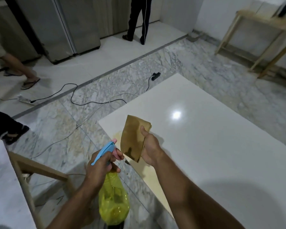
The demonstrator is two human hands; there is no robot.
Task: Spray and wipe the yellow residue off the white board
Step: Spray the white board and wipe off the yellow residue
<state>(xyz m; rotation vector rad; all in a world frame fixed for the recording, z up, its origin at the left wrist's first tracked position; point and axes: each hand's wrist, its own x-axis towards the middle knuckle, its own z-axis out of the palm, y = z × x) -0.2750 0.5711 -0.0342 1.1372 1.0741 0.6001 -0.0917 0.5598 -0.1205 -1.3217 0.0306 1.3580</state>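
Note:
A glossy white board (205,146) lies flat and fills the right half of the view. A faint yellow residue (116,134) stains its near left corner, and a paler yellow patch runs along its left edge lower down. My left hand (101,166) grips a yellow spray bottle (113,202) with a blue and pink trigger head (108,148), held above the floor just left of the board's edge. My right hand (149,147) holds a folded brown cloth (134,136) upright above the stained corner, with dark wet marks on its lower part.
Marble floor surrounds the board, with black and white cables (92,103), a power strip (24,100) and a black adapter (156,75). Wooden frames stand at the lower left (40,167) and far right (254,42). Other people's legs show at the far middle (139,22) and left (18,66).

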